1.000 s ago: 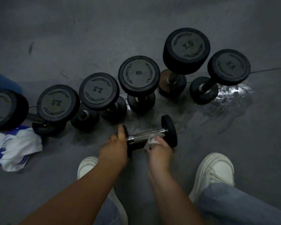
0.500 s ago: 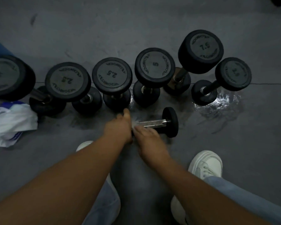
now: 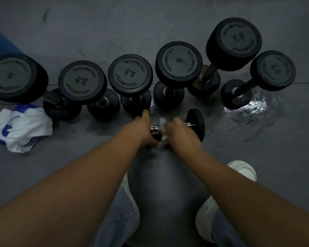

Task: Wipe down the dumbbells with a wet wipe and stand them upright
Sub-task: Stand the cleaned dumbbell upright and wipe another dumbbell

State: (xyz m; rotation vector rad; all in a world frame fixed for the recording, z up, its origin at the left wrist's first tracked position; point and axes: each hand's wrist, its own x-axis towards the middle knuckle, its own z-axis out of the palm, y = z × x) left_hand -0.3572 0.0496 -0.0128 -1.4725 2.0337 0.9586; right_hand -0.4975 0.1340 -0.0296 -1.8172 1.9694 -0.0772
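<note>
while the small dumbbell (image 3: 195, 124) lay on its side on the grey floor (image 3: 114, 32), just in front of the row, my left hand (image 3: 143, 129) was curled over its left end, hiding that head, thumb pointing away from me. my right hand (image 3: 181, 135) was closed round the chrome handle with the white wet wipe (image 3: 162, 122) bunched between fingers and bar; blur hid exactly how the fingers lay. the right head stood clear of my hand. beyond it, six dumbbells (image 3: 130, 75) stood on end side by side, marked 2.5, 5 and 7.5 where i could read them. a wet sheen (image 3: 253, 107) lay on the floor by the rightmost one. a crumpled white-and-blue packet (image 3: 21, 127) sat at the left near the row, and my white shoe (image 3: 241, 169) was at the right.
</note>
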